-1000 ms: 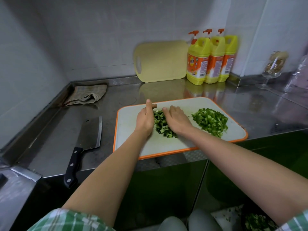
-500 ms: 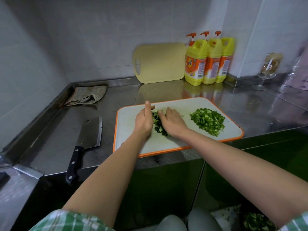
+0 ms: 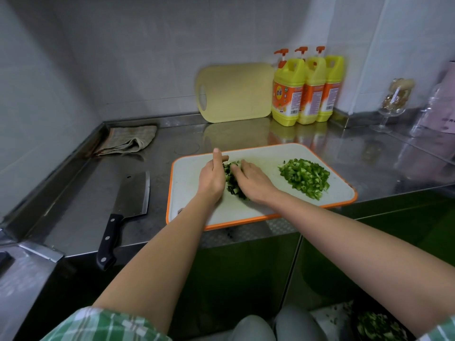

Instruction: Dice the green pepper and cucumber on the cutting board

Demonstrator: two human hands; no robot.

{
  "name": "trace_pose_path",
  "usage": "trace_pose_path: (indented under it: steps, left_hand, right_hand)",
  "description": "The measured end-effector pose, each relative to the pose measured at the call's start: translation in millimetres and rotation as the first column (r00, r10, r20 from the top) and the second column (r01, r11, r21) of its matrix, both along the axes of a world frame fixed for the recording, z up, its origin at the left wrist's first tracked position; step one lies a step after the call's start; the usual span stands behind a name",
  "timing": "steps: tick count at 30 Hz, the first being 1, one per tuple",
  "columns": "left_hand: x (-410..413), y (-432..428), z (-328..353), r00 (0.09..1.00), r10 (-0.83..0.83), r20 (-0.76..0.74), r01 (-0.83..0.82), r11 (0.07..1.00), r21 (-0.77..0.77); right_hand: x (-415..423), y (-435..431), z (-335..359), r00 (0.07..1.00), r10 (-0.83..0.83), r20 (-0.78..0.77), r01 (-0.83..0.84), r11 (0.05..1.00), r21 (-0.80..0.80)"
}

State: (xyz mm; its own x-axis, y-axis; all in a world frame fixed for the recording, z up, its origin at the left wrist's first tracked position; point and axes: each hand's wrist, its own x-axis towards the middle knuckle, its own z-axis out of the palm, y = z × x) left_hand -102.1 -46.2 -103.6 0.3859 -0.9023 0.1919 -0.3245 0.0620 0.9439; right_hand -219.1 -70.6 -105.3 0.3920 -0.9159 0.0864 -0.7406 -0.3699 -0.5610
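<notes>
Left grip (image 3: 211, 178) stands on edge at the left of the cucumber (image 3: 236, 191), thumb up and fingers straight against the heap. Right grip (image 3: 251, 183) lies palm-down on the heap's right side, fingers only loosely bent over it. Neither clasps anything; both are flat, unclenched hands pressing the dice in between them.

From the head view, the cucumber sits in small dark-skinned cubes at the middle of the white board (image 3: 192, 193), just left of centre frame. The pepper (image 3: 304, 178) is a separate bright green mound towards the board's right end, apart from both hands. Both look fully diced to me, so this seems to be tidying rather than cutting.

I'd expect the cucumber to be light, wet and slippery. It is loose bits that won't lift as one lump and would bruise if squeezed. Best to herd it from the sides, as here, or get cupped hands under it. The pepper should be drier and stiffer, but just as ready to scatter.

The cleaver (image 3: 134, 193) lies on the steel worktop (image 3: 73, 205) at left of frame, well clear of the board, with its black handle towards the near edge. It looks heavy, and the handle is the place to take it.
</notes>
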Motion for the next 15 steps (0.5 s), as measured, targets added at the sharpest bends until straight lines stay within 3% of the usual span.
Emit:
trace_pose_path:
  steps: [3, 6, 8, 10, 15]
  left_hand:
    - [0.8, -1.3, -1.0, 1.000, -0.002, 0.008, 0.002, 1.000, -0.001]
    - [2.1, -2.5, -1.2, 1.000, -0.002, -0.011, 0.002, 1.000, 0.008]
    - [2.4, -2.2, -0.8, 0.999, 0.001, -0.032, 0.000, 1.000, 0.010]
    - [3.5, -3.0, -0.4, 0.999, 0.008, -0.040, -0.008, 1.000, 0.004]
    - [1.6, -1.1, 3.3, 0.999, 0.032, -0.018, -0.031, 0.998, 0.050]
  right_hand:
    - [-1.6, 2.1, 9.7, 0.990, 0.118, 0.080, -0.120, 0.993, 0.021]
    - [-8.0, -10.1, 9.6, 0.995, -0.056, 0.088, 0.053, 0.998, 0.030]
    - [-5.8, -12.3, 5.9, 0.991, -0.130, 0.000, 0.130, 0.991, 0.034]
    - [3.1, -6.5, 1.4, 0.996, -0.069, -0.051, 0.069, 0.998, 0.009]
    - [15.7, 0.3, 9.1, 0.982, 0.085, 0.170, -0.108, 0.986, 0.129]
